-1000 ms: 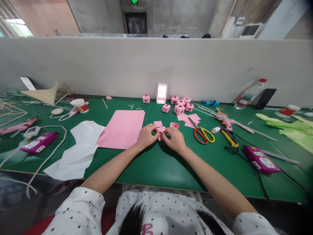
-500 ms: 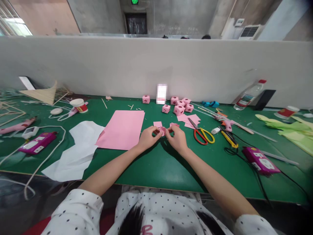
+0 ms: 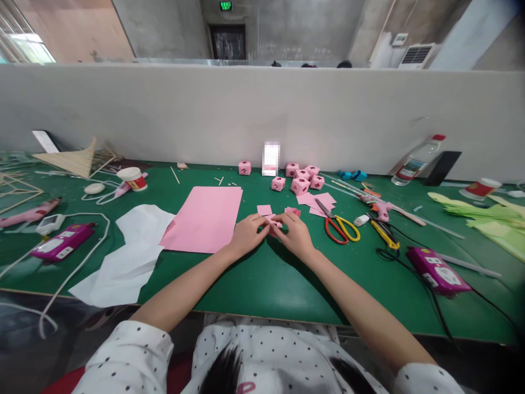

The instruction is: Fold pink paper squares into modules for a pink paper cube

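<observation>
Between the fingertips of my left hand (image 3: 249,234) and my right hand (image 3: 296,234) is a small folded piece of pink paper (image 3: 274,220); both hands pinch it, and the fingers partly hide it. Just beyond my left fingertips lies a pink paper square (image 3: 264,209). A folded pink paper piece (image 3: 292,210) shows behind my right fingers. Farther back stand several pink folded paper cubes (image 3: 301,185), with a lone paper cube (image 3: 245,168) to their left. Loose pink paper squares (image 3: 324,200) lie right of my right hand, partly under the scissors (image 3: 334,221).
Left of my hands lies a large pink sheet (image 3: 209,219), then torn white paper (image 3: 123,265). A glowing phone-like screen (image 3: 270,158) leans on the grey partition (image 3: 262,109). Purple power strips (image 3: 437,271), a yellow utility knife (image 3: 384,234), a glue gun (image 3: 381,209) and a bottle (image 3: 416,161) are on the right.
My fingers have shifted slightly on the small pink paper, the right fingers now reaching over it and covering more. Both hands are a little closer together. Other things stay where they were.
</observation>
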`<move>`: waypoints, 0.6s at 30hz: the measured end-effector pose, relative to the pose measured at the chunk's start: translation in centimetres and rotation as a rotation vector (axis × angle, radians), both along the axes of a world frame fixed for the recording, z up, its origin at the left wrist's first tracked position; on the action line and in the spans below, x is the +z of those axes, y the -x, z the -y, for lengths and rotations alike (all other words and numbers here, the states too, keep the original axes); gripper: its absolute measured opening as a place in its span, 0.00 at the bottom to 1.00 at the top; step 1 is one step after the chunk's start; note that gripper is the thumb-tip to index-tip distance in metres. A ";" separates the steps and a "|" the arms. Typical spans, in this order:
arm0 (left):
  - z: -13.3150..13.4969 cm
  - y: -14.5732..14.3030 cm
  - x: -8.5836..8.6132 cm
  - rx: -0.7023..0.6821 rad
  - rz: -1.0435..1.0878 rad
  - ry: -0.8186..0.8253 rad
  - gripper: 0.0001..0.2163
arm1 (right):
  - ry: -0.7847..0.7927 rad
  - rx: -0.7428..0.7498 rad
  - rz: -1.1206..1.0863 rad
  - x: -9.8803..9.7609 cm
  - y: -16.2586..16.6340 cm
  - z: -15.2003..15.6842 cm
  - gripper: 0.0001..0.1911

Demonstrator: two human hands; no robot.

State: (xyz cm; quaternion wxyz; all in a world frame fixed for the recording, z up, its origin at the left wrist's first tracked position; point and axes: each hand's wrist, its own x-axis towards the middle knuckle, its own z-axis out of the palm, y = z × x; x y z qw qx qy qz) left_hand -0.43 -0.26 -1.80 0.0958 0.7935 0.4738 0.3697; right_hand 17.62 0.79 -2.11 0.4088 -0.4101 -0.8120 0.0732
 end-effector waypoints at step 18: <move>-0.1 0.3 0.5 0.114 0.145 -0.035 0.07 | 0.050 -0.165 -0.147 0.5 -1.0 -1.0 0.03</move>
